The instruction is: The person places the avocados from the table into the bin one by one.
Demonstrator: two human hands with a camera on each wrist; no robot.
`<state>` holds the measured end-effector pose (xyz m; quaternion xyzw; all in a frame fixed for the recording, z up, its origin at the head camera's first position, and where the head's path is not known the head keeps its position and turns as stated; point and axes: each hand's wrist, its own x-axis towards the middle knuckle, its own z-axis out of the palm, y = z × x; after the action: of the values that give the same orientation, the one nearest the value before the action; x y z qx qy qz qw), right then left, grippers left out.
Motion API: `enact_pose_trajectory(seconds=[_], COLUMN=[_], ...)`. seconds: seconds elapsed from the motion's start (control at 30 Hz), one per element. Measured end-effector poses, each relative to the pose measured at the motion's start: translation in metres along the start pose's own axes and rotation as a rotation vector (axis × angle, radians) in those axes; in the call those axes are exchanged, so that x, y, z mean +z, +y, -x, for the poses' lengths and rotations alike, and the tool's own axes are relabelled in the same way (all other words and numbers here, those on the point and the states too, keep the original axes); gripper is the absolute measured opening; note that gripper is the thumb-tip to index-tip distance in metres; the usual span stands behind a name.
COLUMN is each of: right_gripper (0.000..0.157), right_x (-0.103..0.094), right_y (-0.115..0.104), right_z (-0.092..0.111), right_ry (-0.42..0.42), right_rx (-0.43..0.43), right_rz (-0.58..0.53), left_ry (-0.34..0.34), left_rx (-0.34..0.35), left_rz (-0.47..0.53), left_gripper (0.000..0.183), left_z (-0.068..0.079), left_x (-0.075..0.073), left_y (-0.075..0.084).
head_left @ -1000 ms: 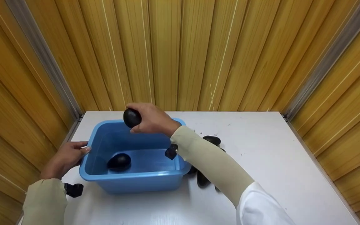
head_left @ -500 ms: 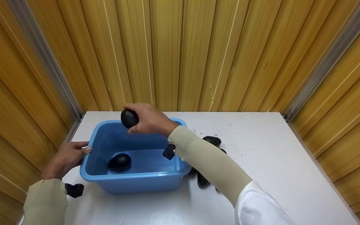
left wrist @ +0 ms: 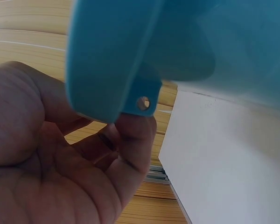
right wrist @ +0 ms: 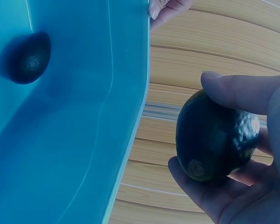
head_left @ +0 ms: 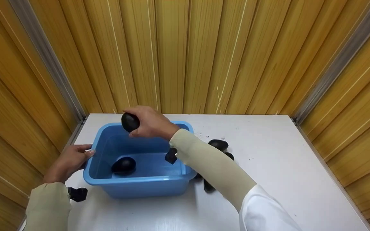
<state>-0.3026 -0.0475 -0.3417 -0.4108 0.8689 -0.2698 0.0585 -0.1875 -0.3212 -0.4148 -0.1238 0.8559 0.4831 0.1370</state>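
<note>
My right hand (head_left: 151, 122) grips a dark avocado (head_left: 130, 122) above the back left part of a blue plastic basin (head_left: 140, 181). In the right wrist view the thumb and fingers curl round this avocado (right wrist: 214, 137), whose skin is dark and glossy. A second avocado (head_left: 124, 165) lies on the basin's floor, toward the left. My left hand (head_left: 71, 160) holds the basin's left rim, thumb on top. The left wrist view shows its fingers curled under the rim (left wrist: 102, 70), beside a tab with a small hole.
Several more avocados (head_left: 218, 144) lie on the white table (head_left: 268, 166) to the right of the basin, partly hidden by my right forearm. Wood-patterned panel walls (head_left: 201, 57) close in the back and both sides.
My right hand has drifted slightly left with the avocado in its grip. The left hand stays on the basin's rim, and the avocado in the basin lies as before.
</note>
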Motion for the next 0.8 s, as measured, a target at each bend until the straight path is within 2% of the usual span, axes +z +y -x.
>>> enact_pose_trajectory(seconds=[0.17,0.33,0.8], right_gripper=[0.073,0.069,0.077], right_x=[0.003,0.006,0.011], right_y=[-0.002,-0.006,-0.015], right_z=[-0.002,-0.004,-0.007], right_ry=[-0.004,-0.026,-0.049], right_rx=[-0.019,0.008,0.049], right_rz=[-0.002,-0.009,0.021], left_ry=[0.007,-0.007,-0.014], left_rx=[0.002,-0.013,-0.019], left_rz=[-0.003,0.013,0.013], left_gripper=[0.059,0.060,0.060], left_z=[-0.001,0.002,0.006], left_x=[0.000,0.000,0.002], left_y=[-0.001,-0.001,0.001])
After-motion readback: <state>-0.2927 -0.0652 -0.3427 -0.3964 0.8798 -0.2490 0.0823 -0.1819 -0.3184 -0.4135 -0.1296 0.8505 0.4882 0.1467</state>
